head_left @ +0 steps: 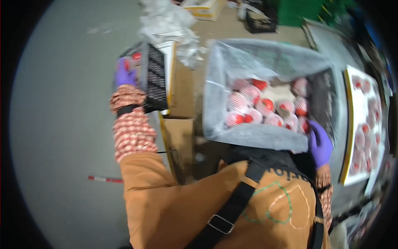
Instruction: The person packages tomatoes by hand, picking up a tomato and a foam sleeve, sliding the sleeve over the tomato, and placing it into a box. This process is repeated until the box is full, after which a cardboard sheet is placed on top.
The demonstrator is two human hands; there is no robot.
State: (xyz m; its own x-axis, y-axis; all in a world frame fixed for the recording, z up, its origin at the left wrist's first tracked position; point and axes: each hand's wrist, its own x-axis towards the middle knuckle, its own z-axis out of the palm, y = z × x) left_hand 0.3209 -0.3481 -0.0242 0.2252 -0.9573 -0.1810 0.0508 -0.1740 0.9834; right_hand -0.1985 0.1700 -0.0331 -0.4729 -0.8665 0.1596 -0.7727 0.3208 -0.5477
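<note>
My left hand [125, 75], in a purple glove, reaches into a black plastic crate [155, 79] at the left. Its fingers are closed around a red fruit [127, 64], though blur softens the grip. Another red fruit [137, 55] lies beyond it in the crate. At the front right corner of a large crate lined with pale plastic [257, 143], my gloved right hand [321, 145] has its thumb and fingers apart and holds nothing that I can see. Closest to it is a netted red fruit [304, 125]. Several more red fruits in white foam nets [264, 106] fill the near part.
A white tray with a yellow edge [352, 166] holds several netted fruits at the right. Cardboard boxes [182, 91] stand between the two crates. Crumpled white plastic [170, 25] lies behind, with a small black crate [260, 23] farther back. A red-and-white stick [105, 179] lies at left.
</note>
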